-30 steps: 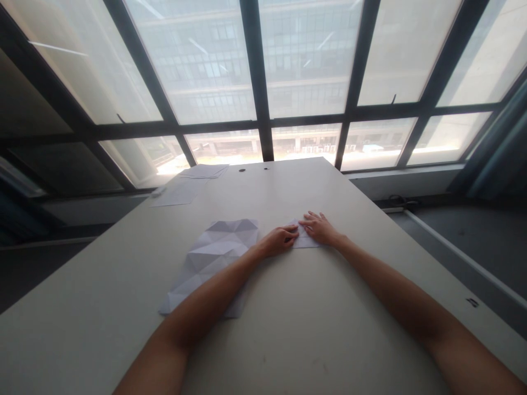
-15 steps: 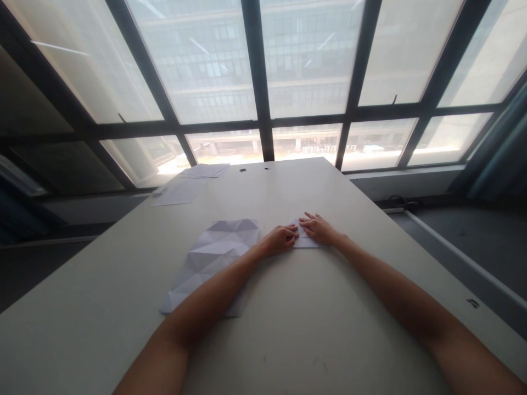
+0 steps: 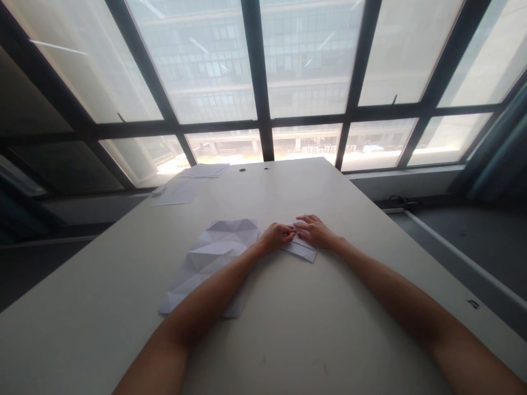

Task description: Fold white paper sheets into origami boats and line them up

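A small piece of folded white paper (image 3: 302,251) lies on the table between my hands, tilted so that its lower edge slopes down to the right. My left hand (image 3: 277,237) has curled fingers closed on the paper's upper left part. At its upper right, my right hand (image 3: 316,231) grips the paper with bent fingers, which meet near the left fingertips. Fingers cover the top of the folded paper. Beside my left forearm rests a larger creased sheet of white paper (image 3: 218,247), its surface full of raised folds; the forearm hides part of it.
Loose white sheets (image 3: 177,193) lie at the table's far left. The white table (image 3: 288,318) reaches towards large windows (image 3: 304,60). Two small dark round spots sit near its far edge, and a small dark mark (image 3: 473,304) is near the right edge.
The folded paper has turned clockwise and shifted slightly left, its lower right corner now nearer to me. My right hand's fingers have shifted on it; my left hand has moved slightly left.
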`<state>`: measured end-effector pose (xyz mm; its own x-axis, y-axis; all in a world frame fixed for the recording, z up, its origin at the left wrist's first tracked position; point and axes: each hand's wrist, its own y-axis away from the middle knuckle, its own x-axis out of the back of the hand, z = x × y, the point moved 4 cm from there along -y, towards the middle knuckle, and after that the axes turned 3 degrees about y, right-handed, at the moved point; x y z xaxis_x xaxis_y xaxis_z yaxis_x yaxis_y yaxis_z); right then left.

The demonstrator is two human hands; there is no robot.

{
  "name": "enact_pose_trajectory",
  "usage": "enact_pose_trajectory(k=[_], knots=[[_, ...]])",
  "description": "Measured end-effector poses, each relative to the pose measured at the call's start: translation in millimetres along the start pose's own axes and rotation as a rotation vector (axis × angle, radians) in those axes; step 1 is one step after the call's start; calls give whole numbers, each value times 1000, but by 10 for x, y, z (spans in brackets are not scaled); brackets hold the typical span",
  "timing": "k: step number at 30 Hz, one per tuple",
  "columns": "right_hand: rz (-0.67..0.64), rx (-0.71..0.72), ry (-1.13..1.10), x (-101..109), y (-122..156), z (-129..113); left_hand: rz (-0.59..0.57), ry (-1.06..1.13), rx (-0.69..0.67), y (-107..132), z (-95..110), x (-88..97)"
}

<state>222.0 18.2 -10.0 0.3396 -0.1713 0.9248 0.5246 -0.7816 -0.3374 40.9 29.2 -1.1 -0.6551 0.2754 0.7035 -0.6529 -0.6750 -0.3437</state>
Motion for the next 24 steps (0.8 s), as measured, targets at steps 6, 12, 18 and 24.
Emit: enact_pose_trajectory(k=[6, 12, 18, 24], knots=[[-177, -171, 118, -91, -6, 40, 21, -50, -11, -9, -8, -10], [-205, -200, 107, -94, -16, 37, 6, -184, 7, 10, -45, -66], [-216, -202, 101, -101, -16, 21, -280, -459, 73, 39, -74, -217], [-224, -202, 115, -80, -19, -4, -326, -537, 190, 77, -11, -206]])
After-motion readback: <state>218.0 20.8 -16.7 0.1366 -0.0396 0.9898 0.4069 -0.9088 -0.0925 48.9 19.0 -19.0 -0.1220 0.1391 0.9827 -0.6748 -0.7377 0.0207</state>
